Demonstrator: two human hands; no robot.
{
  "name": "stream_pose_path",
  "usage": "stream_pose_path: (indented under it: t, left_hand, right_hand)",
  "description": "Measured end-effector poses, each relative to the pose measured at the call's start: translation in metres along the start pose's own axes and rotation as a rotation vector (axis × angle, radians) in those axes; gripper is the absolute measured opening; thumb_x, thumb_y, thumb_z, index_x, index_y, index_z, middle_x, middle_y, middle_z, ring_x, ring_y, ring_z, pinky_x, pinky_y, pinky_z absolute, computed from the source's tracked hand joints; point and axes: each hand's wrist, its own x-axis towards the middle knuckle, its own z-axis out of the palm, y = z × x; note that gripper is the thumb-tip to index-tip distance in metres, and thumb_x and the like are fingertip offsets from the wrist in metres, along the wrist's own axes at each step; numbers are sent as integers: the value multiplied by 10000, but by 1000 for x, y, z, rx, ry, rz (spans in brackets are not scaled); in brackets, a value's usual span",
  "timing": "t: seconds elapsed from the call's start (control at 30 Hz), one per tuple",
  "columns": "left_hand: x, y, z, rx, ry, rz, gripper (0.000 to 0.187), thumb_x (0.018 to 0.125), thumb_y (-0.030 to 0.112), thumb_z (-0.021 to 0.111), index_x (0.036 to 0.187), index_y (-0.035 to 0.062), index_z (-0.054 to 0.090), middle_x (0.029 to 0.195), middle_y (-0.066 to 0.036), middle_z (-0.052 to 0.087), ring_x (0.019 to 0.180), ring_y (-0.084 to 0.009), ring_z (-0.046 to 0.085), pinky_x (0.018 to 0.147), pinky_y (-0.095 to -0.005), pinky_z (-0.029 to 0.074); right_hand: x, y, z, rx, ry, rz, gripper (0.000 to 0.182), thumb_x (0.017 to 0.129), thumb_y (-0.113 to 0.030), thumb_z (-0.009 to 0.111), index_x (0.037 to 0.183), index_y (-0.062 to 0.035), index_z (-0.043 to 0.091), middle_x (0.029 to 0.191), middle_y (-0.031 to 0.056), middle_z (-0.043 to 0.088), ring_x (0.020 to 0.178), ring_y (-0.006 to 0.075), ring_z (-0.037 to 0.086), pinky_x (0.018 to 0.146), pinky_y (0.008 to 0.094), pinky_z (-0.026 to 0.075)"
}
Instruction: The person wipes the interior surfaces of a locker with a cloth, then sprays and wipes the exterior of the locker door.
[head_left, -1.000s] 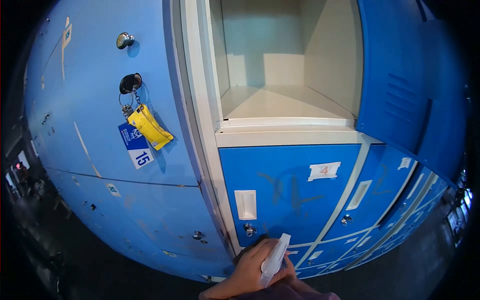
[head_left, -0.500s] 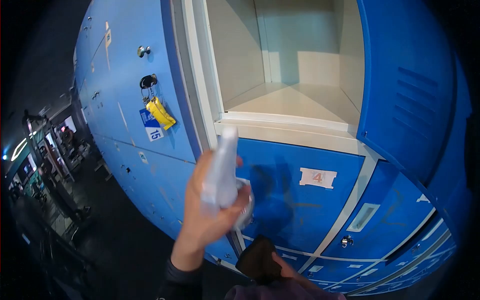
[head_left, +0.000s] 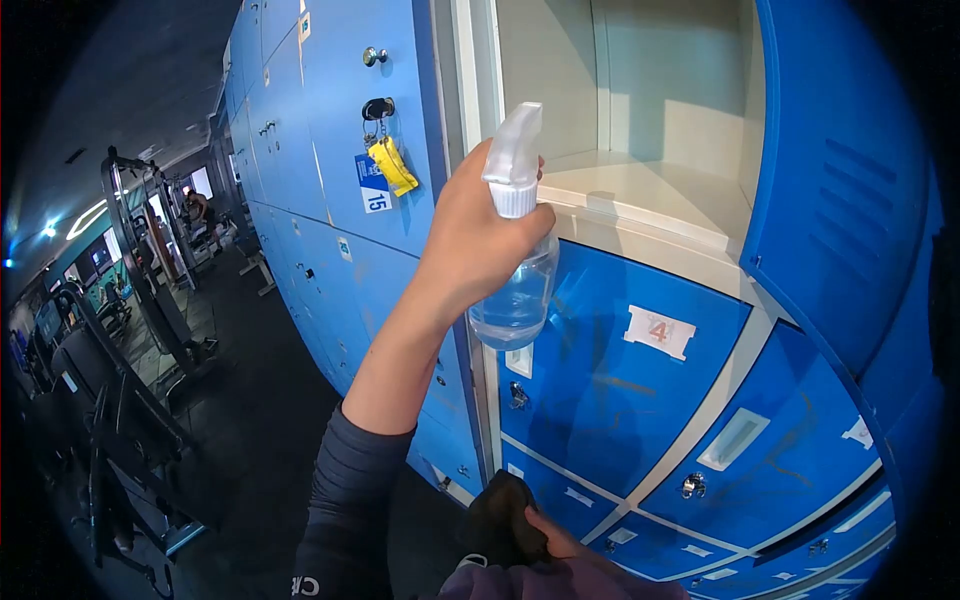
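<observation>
My left hand (head_left: 480,240) is wrapped around a clear spray bottle (head_left: 515,310) with a white trigger head. The bottle is upright, with clear liquid inside, in front of the open locker (head_left: 640,180). Low in the view, my right hand (head_left: 556,536) is partly hidden by a sleeve and holds a dark cloth (head_left: 505,508). Inside the locker, the visible shelf and walls are cream-coloured. Its blue door (head_left: 840,150) is swung out to the right.
A closed blue door marked 4 (head_left: 660,332) sits below the locker. Left of it, a key with a yellow tag (head_left: 392,166) and a blue-white 15 tag hangs from a lock. Gym machines (head_left: 150,260) and a distant person (head_left: 200,207) are at far left.
My left hand and the spray bottle have moved up and right, now in front of the shelf edge. The view has shifted left, showing more of the gym. The right hand still holds the cloth.
</observation>
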Motion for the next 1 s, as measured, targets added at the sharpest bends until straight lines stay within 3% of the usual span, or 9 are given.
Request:
stream_pose_path:
  t: [0.27, 0.3, 0.47, 0.57, 0.7, 0.77, 0.83, 0.9, 1.0]
  left_hand:
    - [-2, -6, 2, -106, -6, -3, 374, 695, 84, 648, 1048, -5, 560, 930, -118, 592, 843, -193, 586, 758, -318, 466]
    - [-7, -4, -1, -124, -26, -64, 367, 724, 41, 656, 1079, 26, 563, 977, -50, 584, 885, -143, 560, 783, -284, 452]
    - [-55, -3, -23, -257, 24, -185, 424, 712, 34, 668, 1120, 45, 555, 1052, -53, 572, 985, -159, 537, 855, -291, 436]
    - [-102, -18, -39, -244, 132, -130, 671, 686, 4, 685, 1313, 1, 447, 1067, -52, 580, 982, -159, 564, 835, -308, 469]
    - [-166, -20, -61, -194, 134, -334, 697, 671, 9, 713, 1314, -22, 445, 1066, -73, 575, 1013, -184, 562, 856, -340, 476]
    - [-191, -26, -74, -206, 120, -409, 712, 668, 9, 720, 1321, -29, 439, 1065, -81, 572, 1016, -193, 561, 859, -346, 475]
    - [-205, -28, -88, -204, 86, -463, 706, 675, 10, 722, 1320, -33, 440, 1064, -83, 569, 1012, -200, 560, 863, -353, 470]
    - [-212, -31, -101, -179, 110, -477, 700, 678, 13, 720, 1319, -30, 443, 1062, -83, 569, 1009, -196, 558, 861, -348, 467]
    - [-224, -42, -128, -70, 144, -497, 624, 680, 19, 720, 1257, -21, 487, 1058, -87, 568, 1004, -191, 547, 864, -344, 453]
  right_hand:
    - [2, 2, -15, 74, -98, 33, 530, 968, -359, 481, 1412, -98, 353, 1391, 75, 445, 1251, 211, 453, 1052, 374, 360]
    - [3, -1, -18, 107, -131, 53, 550, 970, -393, 451, 1418, -94, 340, 1401, 79, 436, 1265, 214, 441, 1062, 384, 347]
    - [-1, -49, -11, 224, -408, -75, 625, 974, -491, 362, 1448, -96, 268, 1430, 121, 392, 1328, 237, 371, 1095, 423, 306]
    - [-12, -93, 28, 59, -408, -407, 696, 954, -576, 298, 1434, -72, 297, 1420, 90, 415, 1282, 231, 428, 1073, 398, 328]
    - [-18, -134, 89, 34, -465, -975, 698, 953, -585, 305, 1430, -76, 289, 1368, 79, 454, 1240, 216, 452, 1016, 362, 379]
    - [0, -152, 105, -6, -442, -1224, 683, 957, -565, 330, 1433, -78, 268, 1372, 79, 427, 1235, 209, 442, 1012, 347, 369]
    - [22, -202, 153, -139, -368, -1694, 699, 954, -432, 389, 1440, -19, 102, 1426, 147, 250, 1300, 251, 313, 1058, 389, 263]
    - [11, -256, 231, -297, -114, -2100, 763, 944, -372, 404, 1458, 14, -8, 1474, 219, 107, 1364, 318, 195, 1092, 456, 171]
    - [19, -326, 282, -386, 404, -2331, 671, 972, -432, 345, 1490, -103, 73, 1482, 185, 217, 1371, 316, 233, 1126, 371, 134]
